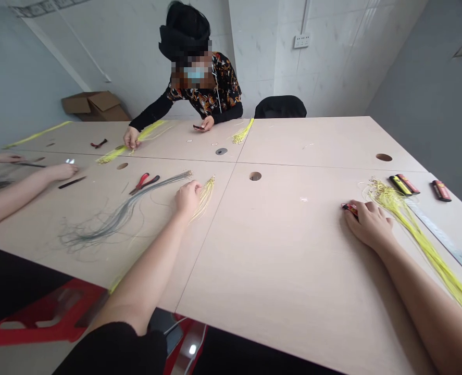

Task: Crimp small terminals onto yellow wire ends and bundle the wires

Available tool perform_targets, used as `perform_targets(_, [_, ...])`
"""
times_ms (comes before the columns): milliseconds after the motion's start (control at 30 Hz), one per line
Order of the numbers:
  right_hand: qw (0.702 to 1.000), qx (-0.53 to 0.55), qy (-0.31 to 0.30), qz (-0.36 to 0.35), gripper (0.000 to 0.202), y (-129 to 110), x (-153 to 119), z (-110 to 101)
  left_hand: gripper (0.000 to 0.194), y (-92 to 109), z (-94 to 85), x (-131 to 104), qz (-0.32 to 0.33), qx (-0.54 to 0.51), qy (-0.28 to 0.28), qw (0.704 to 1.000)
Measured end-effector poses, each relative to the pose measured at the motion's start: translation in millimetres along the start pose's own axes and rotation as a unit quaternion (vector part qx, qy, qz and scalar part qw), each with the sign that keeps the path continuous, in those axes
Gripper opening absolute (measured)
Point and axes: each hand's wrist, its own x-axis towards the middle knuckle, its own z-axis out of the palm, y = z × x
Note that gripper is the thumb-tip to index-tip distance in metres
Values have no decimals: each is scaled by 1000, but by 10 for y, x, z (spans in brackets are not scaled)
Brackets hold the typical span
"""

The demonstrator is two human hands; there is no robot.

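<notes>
My left hand (187, 199) reaches across the table with its fingers closed at the knotted end of a short pale-yellow cord bundle (205, 198); the fingertips are partly hidden. Beside it fans out a long bundle of grey cords (125, 213). At the right, my right hand (371, 226) rests on the table, fingers curled over a small red-and-black object (350, 210) whose kind is mostly covered. Just past that hand lies a long bundle of yellow cords (418, 229) with tangled ends.
Red-and-black pliers (142, 183) lie by the grey cords. A steel ruler (449, 242) and small yellow, red and black cases (404, 185) sit at right. Opposite, a co-worker (207, 88) handles yellow cords; another person's arms (27, 185) enter from the left. The tabletop has round holes (254, 176).
</notes>
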Motion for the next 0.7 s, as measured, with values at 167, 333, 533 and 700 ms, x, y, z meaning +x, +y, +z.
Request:
perform_targets(167, [1000, -7, -26, 12, 52, -44, -19, -58, 24, 12, -22, -30, -1, -4, -12, 1000])
perform_targets(333, [999, -1, -36, 16, 52, -65, -28, -88, 27, 30, -52, -60, 20, -3, 29, 999])
perform_targets(533, [999, -7, -29, 12, 51, -34, -13, -59, 18, 2, -53, -35, 9, 2, -6, 1000])
perform_targets(700, [999, -12, -29, 13, 52, -46, -16, -78, 20, -9, -28, -17, 9, 19, -24, 1000])
